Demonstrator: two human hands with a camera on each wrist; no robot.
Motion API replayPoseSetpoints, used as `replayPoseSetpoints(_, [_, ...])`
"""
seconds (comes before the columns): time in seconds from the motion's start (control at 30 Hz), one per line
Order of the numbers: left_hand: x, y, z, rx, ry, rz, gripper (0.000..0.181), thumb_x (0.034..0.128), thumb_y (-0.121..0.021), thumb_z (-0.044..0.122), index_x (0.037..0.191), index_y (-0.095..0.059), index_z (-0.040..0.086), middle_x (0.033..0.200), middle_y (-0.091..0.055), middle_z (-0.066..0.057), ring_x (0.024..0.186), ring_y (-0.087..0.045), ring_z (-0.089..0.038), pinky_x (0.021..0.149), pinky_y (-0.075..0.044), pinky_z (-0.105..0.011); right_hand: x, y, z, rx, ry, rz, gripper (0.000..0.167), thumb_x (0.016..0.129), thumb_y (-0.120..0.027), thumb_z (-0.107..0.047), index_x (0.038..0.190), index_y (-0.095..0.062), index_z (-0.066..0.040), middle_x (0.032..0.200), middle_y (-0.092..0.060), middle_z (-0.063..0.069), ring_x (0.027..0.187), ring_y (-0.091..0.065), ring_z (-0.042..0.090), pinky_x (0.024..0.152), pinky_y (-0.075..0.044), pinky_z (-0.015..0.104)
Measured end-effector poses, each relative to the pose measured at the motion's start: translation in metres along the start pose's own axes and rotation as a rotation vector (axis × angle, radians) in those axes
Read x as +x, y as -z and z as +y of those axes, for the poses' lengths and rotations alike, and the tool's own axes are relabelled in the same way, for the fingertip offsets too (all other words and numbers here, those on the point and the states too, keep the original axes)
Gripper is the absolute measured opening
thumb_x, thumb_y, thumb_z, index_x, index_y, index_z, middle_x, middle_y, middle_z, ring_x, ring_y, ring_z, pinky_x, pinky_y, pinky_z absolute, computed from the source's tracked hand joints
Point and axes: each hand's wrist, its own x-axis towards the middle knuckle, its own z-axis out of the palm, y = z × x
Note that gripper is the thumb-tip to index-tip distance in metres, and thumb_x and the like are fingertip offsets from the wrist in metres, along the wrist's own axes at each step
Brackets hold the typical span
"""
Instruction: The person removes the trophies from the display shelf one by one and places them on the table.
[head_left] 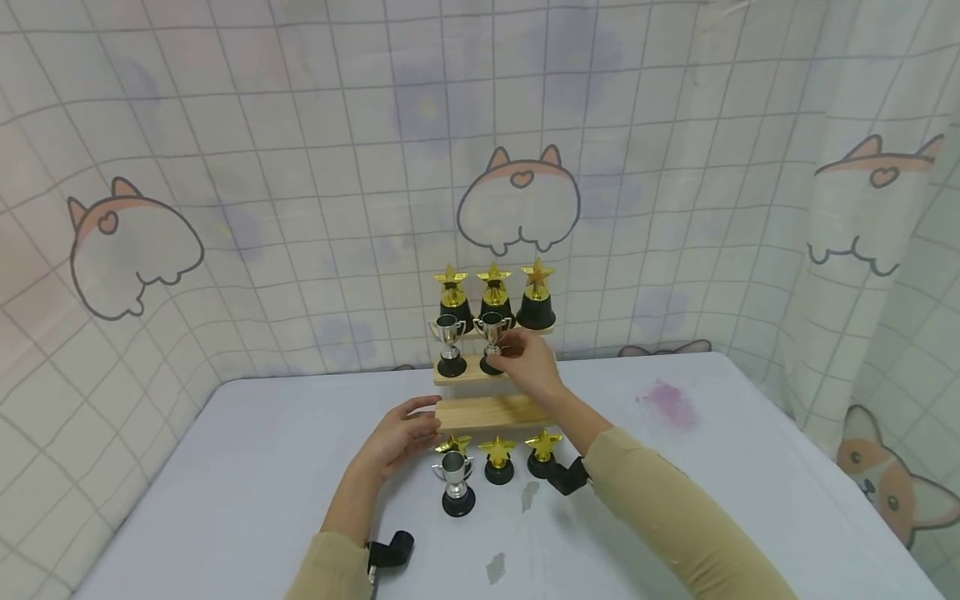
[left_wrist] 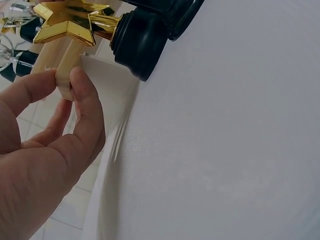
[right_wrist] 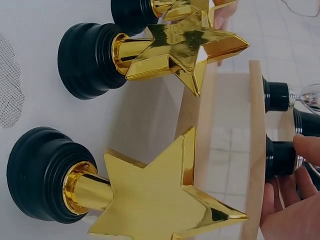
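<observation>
In the head view a tiered wooden stand (head_left: 487, 412) stands at the table's back edge. My left hand (head_left: 401, 435) pinches the left end of its lowest step; the left wrist view shows thumb and fingers around that wooden end (left_wrist: 65, 75). On the middle step, my right hand (head_left: 531, 364) grips a silver cup trophy (head_left: 492, 329) near its black base, seen also in the right wrist view (right_wrist: 282, 157). Another silver cup (head_left: 450, 333) stands upright to its left. Three gold star trophies (head_left: 536, 300) occupy the top step. The lowest step is bare.
In front of the stand, three gold star trophies (head_left: 498, 460) stand in a row on the white table (head_left: 285, 475). One silver cup (head_left: 456, 487) stands before the leftmost star. Behind the table hangs a checked curtain (head_left: 337, 208) with cartoon drawings.
</observation>
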Motion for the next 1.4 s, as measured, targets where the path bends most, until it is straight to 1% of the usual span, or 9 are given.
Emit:
replayPoseSetpoints(0.1, [0.0, 0.0, 0.0, -0.002, -0.005, -0.008, 0.054, 0.0954, -0.065, 0.002, 0.147, -0.049, 0.001, 0.133, -0.056, -0.026, 0.105, -0.066, -0.028, 0.092, -0.06, -0.037, 0.001, -0.001, 0.0, -0.01, 0.008, 0.009, 0.034, 0.09, -0.08, -0.012, 0.119, -0.065, -0.001, 0.115, -0.068, 0.014, 0.107, -0.067, 0.03, 0.09, -0.059, 0.042])
replayPoseSetpoints(0.33, [-0.001, 0.0, 0.001, -0.005, 0.005, 0.005, 0.053, 0.0949, -0.065, 0.001, 0.146, -0.05, 0.002, 0.134, -0.056, -0.026, 0.106, -0.066, -0.029, 0.093, -0.06, -0.038, 0.002, -0.005, 0.004, -0.019, 0.04, -0.004, 0.03, 0.091, -0.078, -0.007, 0.116, -0.065, 0.002, 0.113, -0.067, 0.017, 0.106, -0.067, 0.031, 0.09, -0.059, 0.04])
replayPoseSetpoints(0.53, [-0.001, 0.0, 0.001, -0.005, -0.003, -0.003, 0.053, 0.0949, -0.065, 0.001, 0.146, -0.05, 0.001, 0.134, -0.056, -0.026, 0.105, -0.066, -0.028, 0.094, -0.059, -0.039, 0.0, -0.002, 0.003, -0.041, 0.05, 0.024, 0.029, 0.091, -0.079, -0.008, 0.115, -0.065, -0.001, 0.111, -0.068, 0.015, 0.105, -0.069, 0.03, 0.089, -0.061, 0.039])
replayPoseSetpoints(0.7, [0.0, 0.0, 0.0, 0.001, -0.003, -0.002, 0.053, 0.0947, -0.065, 0.0, 0.146, -0.05, 0.0, 0.134, -0.056, -0.027, 0.105, -0.066, -0.028, 0.093, -0.06, -0.039, -0.005, 0.003, 0.001, -0.047, 0.049, 0.012, 0.029, 0.09, -0.08, -0.01, 0.115, -0.066, -0.002, 0.111, -0.069, 0.013, 0.105, -0.068, 0.029, 0.09, -0.06, 0.038])
replayPoseSetpoints(0.9, [0.0, 0.001, -0.001, 0.005, -0.011, -0.004, 0.055, 0.0938, -0.067, 0.002, 0.145, -0.05, -0.001, 0.133, -0.056, -0.027, 0.106, -0.066, -0.03, 0.091, -0.061, -0.038, -0.016, 0.011, -0.002, -0.041, 0.087, -0.02, 0.032, 0.089, -0.081, -0.011, 0.116, -0.066, -0.003, 0.11, -0.069, 0.011, 0.104, -0.067, 0.027, 0.092, -0.059, 0.039])
replayPoseSetpoints(1.1, [0.0, 0.0, 0.001, 0.003, -0.005, 0.004, 0.055, 0.0936, -0.067, 0.001, 0.146, -0.05, 0.0, 0.132, -0.057, -0.026, 0.105, -0.067, -0.029, 0.09, -0.061, -0.037, -0.029, 0.02, -0.003, -0.037, 0.137, -0.074, 0.029, 0.089, -0.082, -0.011, 0.112, -0.066, -0.003, 0.106, -0.07, 0.009, 0.103, -0.068, 0.026, 0.091, -0.059, 0.036])
replayPoseSetpoints(1.23, [0.001, 0.0, 0.002, 0.004, -0.01, 0.01, 0.054, 0.0942, -0.067, 0.002, 0.145, -0.051, 0.001, 0.132, -0.058, -0.025, 0.104, -0.067, -0.028, 0.09, -0.061, -0.037, -0.042, 0.025, -0.007, -0.025, 0.147, -0.099, 0.028, 0.089, -0.081, -0.012, 0.111, -0.067, -0.003, 0.106, -0.071, 0.008, 0.103, -0.068, 0.026, 0.092, -0.059, 0.037])
replayPoseSetpoints(1.4, [0.0, 0.0, 0.001, 0.007, -0.005, 0.007, 0.054, 0.0943, -0.067, 0.002, 0.146, -0.05, 0.001, 0.131, -0.058, -0.025, 0.103, -0.067, -0.028, 0.09, -0.061, -0.037, -0.061, 0.028, -0.008, -0.027, 0.137, -0.13, 0.028, 0.09, -0.081, -0.014, 0.113, -0.068, -0.007, 0.105, -0.07, 0.004, 0.102, -0.067, 0.022, 0.093, -0.059, 0.036])
